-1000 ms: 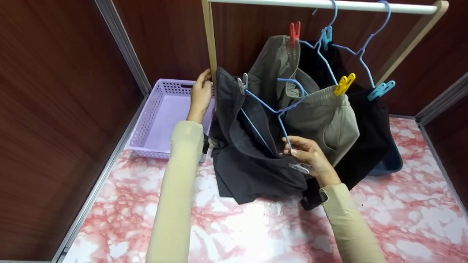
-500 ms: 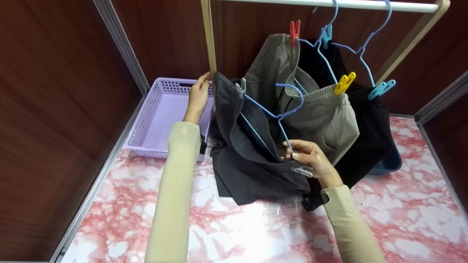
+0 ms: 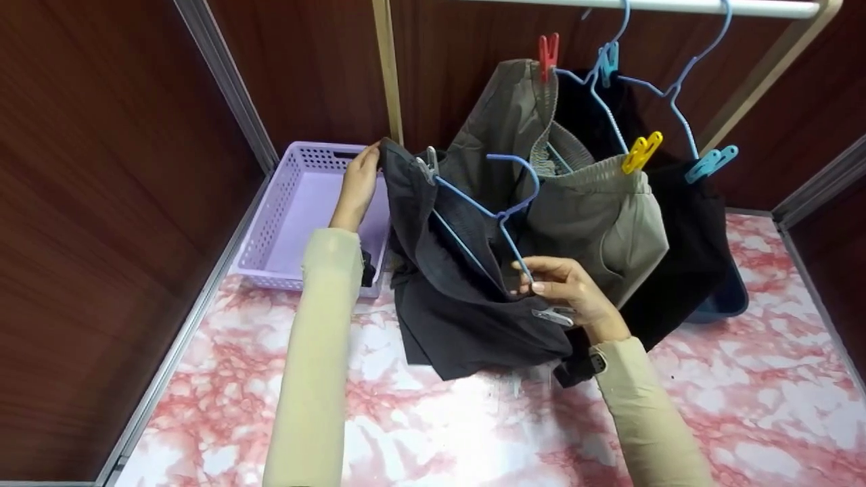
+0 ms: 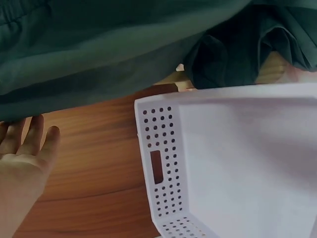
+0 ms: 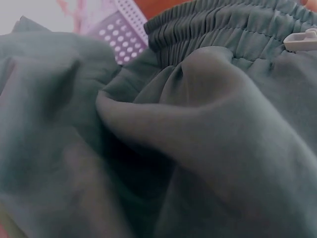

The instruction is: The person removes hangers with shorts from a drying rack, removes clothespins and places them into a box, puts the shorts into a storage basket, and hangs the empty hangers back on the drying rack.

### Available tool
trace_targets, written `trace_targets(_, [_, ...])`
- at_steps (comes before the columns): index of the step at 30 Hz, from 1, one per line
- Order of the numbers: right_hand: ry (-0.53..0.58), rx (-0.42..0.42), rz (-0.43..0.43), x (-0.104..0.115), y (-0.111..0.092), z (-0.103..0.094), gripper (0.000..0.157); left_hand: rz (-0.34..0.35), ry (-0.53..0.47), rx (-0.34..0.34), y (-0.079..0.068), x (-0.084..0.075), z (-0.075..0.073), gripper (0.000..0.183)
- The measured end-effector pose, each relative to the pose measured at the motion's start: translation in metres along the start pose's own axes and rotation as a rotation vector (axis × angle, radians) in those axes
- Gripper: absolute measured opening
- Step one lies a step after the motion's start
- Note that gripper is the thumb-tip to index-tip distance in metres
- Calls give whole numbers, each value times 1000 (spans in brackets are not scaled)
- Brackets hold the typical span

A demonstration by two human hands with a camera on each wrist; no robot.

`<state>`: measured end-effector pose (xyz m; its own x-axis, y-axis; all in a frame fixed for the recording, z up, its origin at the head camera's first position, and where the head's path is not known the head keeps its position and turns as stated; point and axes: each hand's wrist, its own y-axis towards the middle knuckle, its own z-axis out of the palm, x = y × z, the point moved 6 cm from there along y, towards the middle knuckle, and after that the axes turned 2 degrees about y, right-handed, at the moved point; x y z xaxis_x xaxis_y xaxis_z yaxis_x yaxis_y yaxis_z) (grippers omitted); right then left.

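A pair of dark grey elastic-waist pants [image 3: 467,331] is clipped to a blue hanger [image 3: 501,216] by a grey clothespin [image 3: 427,166] at the left and another clothespin [image 3: 553,316] at the right. My right hand [image 3: 568,284] pinches the hanger's right arm between thumb and fingers, just above that clothespin. At the waistband's upper left corner is my left hand [image 3: 358,186]. The left wrist view shows its fingers [image 4: 33,139] nearly straight, their tips behind the fabric; the thumb is hidden. The right wrist view shows the gathered waistband [image 5: 218,29]; the right hand is mostly out of that view.
A lilac basket [image 3: 247,260] stands at the left. Behind the pants, a white rail [image 3: 676,7] on a wooden frame [image 3: 389,74] carries khaki pants [image 3: 595,210] and a black garment [image 3: 697,237] on blue hangers. A dark blue tub [image 3: 727,301] shows beneath them.
The pants and hanger have shifted left, with the hanger's hook swinging left too. My left hand has moved left and down from the wooden post; my right hand still holds the hanger.
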<state>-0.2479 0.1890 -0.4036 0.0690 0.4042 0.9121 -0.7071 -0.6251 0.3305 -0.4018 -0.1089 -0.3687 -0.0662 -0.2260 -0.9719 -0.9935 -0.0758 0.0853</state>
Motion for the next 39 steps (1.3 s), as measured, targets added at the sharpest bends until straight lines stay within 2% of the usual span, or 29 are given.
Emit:
trace_targets(5, [-12,30,7,5,5,7,55,-35,29,-33,-2,11,-9,42])
trace_targets(8, [-10,54,7,6,7,10,56,-45,81,-57,-3,17,-16,41])
trace_targets(12, [-4,104,-17,10,10,14,55,-62,200,-113,-5,27,-31,39])
trace_targets(18, [2,134,-31,14,13,21,53,-126,360,-271,-13,50,-71,36])
trace_targets(21, [33,150,-45,15,14,24,55,-160,398,-319,-20,65,-91,37])
trace_targets(26, [88,165,-35,13,15,28,57,-148,419,-363,-33,86,-118,40])
trace_targets(31, [30,154,-23,12,20,30,56,-143,500,-496,-53,102,-146,41])
trace_targets(33, [-16,139,-13,11,23,31,53,-173,504,-556,-62,109,-156,44])
trace_targets(36, [-65,115,17,10,28,34,49,-261,473,-621,-74,122,-167,52])
trace_targets(39, [-108,74,61,8,35,35,44,-350,399,-636,-82,136,-173,60])
